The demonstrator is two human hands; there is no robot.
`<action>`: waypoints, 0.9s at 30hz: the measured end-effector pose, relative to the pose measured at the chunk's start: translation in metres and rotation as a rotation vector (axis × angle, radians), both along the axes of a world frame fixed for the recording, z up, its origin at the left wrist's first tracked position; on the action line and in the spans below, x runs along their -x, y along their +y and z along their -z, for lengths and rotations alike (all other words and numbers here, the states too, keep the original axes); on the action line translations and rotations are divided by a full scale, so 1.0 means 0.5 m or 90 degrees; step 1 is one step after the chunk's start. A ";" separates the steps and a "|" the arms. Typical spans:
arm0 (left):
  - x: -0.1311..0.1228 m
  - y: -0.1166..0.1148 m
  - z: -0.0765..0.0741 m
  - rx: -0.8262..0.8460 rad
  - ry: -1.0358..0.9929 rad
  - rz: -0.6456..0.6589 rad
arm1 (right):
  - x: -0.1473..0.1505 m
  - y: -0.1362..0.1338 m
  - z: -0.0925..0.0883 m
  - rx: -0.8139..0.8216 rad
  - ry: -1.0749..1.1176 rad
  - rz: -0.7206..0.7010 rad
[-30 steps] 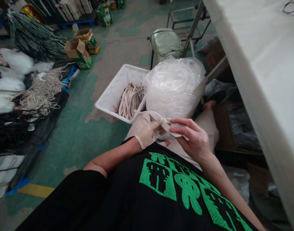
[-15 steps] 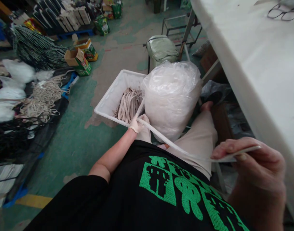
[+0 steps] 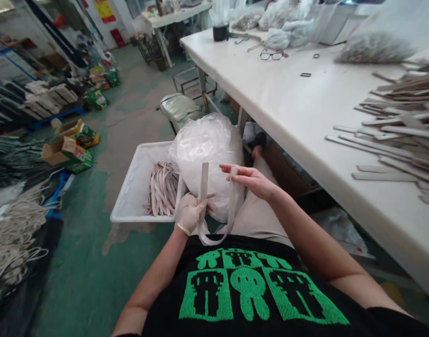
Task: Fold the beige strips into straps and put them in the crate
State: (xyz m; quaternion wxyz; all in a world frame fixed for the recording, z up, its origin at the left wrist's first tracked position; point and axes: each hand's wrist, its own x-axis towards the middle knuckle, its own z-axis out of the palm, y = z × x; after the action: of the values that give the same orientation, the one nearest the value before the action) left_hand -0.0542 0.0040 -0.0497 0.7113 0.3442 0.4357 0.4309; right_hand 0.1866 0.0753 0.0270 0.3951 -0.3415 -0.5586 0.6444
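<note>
A pale strap [image 3: 214, 241] hangs in a U between my two hands, in front of my black shirt. My left hand [image 3: 190, 213], in a whitish glove, is closed on one side of it, and that end sticks up above the thumb. My bare right hand [image 3: 251, 180] pinches the other end between thumb and fingers, with the forefinger stretched out. Just beyond my left hand stands a white plastic bin [image 3: 130, 187] with a bundle of beige straps [image 3: 163, 189] inside. Behind both hands sits a big clear plastic bag [image 3: 209, 145] of white material.
To the right runs a long white table [image 3: 287, 103] bearing piled flat strips [image 3: 393, 135], eyeglasses [image 3: 271, 55] and a small black buckle [image 3: 305, 75]. Heaped cords [image 3: 18, 234] lie on the left. Open cartons [image 3: 69, 152] and a pale green bundle [image 3: 181, 110] stand farther back.
My right hand has come in from the far right towards my left hand, so the stretched strap now hangs slack in a loop. My view has swung up and right, showing more table.
</note>
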 end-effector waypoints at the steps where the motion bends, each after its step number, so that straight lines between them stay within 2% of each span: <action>1: -0.007 -0.002 -0.003 -0.003 0.002 0.024 | 0.004 0.009 0.002 -0.007 0.006 -0.007; 5: -0.029 -0.006 -0.020 0.019 0.033 0.064 | 0.022 0.026 0.007 -0.039 0.039 -0.062; 9: -0.042 0.002 -0.047 0.018 0.101 0.068 | 0.040 0.022 0.007 -0.071 0.058 -0.035; 11: -0.050 0.015 -0.066 -0.029 0.085 0.035 | 0.051 0.013 0.000 -0.100 0.036 -0.007; 14: -0.068 0.041 -0.095 -0.120 0.069 -0.066 | 0.068 -0.006 -0.018 -0.161 -0.027 0.015; 16: -0.083 0.052 -0.106 -0.141 0.114 -0.129 | 0.074 -0.019 -0.029 -0.212 -0.058 0.041; 17: -0.090 0.054 -0.108 -0.132 0.146 -0.134 | 0.073 -0.025 -0.034 -0.236 -0.064 0.062; 19: -0.103 0.047 -0.103 -0.093 0.191 -0.082 | 0.063 -0.033 -0.043 -0.267 -0.068 0.113; 22: -0.118 0.020 -0.080 -0.050 0.187 0.029 | 0.037 -0.037 -0.054 -0.259 -0.056 0.184; 27: -0.116 -0.015 -0.031 -0.013 0.127 0.092 | 0.002 -0.021 -0.059 -0.215 -0.027 0.253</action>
State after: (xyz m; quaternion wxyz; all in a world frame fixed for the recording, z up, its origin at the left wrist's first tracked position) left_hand 0.0038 -0.0038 -0.0343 0.6899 0.4233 0.4740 0.3465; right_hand 0.1856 0.0647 0.0567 0.5532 -0.3871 -0.5886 0.4445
